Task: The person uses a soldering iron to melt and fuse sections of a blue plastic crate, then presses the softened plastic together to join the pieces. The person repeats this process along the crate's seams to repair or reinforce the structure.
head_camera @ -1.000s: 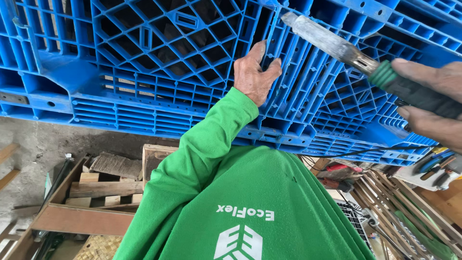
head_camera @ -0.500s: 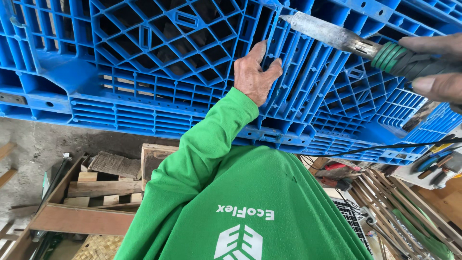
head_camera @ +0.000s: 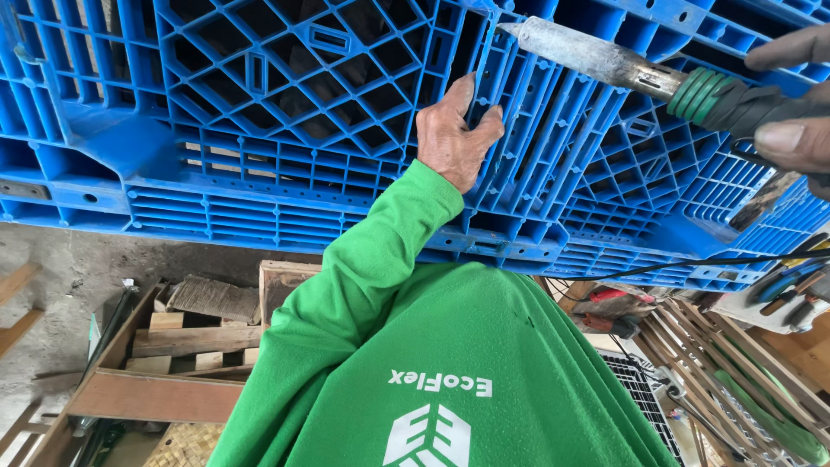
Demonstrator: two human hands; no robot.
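On my green shirt, low in the frame's centre, sits a white emblem with white lettering above it, upside down to the camera. The blue plastic pallet fills the whole upper half, its ribbed grid facing me and its lower edge running from the left side down toward the right. My left hand rests on it at centre, fingers curled over a rib in a closed grip. My right hand, at the upper right edge, is clamped on the dark handle of a metal-tipped tool, the tip touching the pallet's ribs. Wooden scraps crowd the lower left; tools clutter the lower right.
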